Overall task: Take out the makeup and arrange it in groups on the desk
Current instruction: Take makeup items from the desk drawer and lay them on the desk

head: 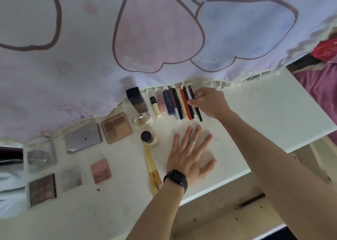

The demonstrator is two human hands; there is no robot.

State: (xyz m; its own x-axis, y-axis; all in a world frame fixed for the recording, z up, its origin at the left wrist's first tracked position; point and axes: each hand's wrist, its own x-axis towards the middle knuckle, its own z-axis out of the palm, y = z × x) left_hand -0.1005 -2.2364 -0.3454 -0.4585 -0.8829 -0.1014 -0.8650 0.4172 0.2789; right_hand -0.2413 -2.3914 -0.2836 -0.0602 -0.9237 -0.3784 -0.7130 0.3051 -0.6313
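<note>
Tidying the row of sticks looks like the job you are on now, so go slow and gentle. Your right hand is at the right end of that row, up by the edge of the cloth. Its thumb and fingers are curled on the black pencil, the last one in line. Your left hand lies flat on the desk just below the row, fingers straight and spread, holding nothing. The makeup is out on the desk in groups: flat palettes to the left, a dark bottle and small jars in the middle, two yellow brushes beside your left hand, and the sticks side by side at the back. To do this step well, I think you should slide the black pencil sideways until it touches its neighbour, then line its bottom end up with the others. Push along the whole pencil, not just one tip, or it may swing round and knock the others crooked. Round sticks roll easily, so let go softly and lift your fingers straight up. The top ends sit close to the cloth's frilly edge, so watch that it does not catch them. Most of the sorting looks done, but I cannot tell if more makeup waits out of sight.
</note>
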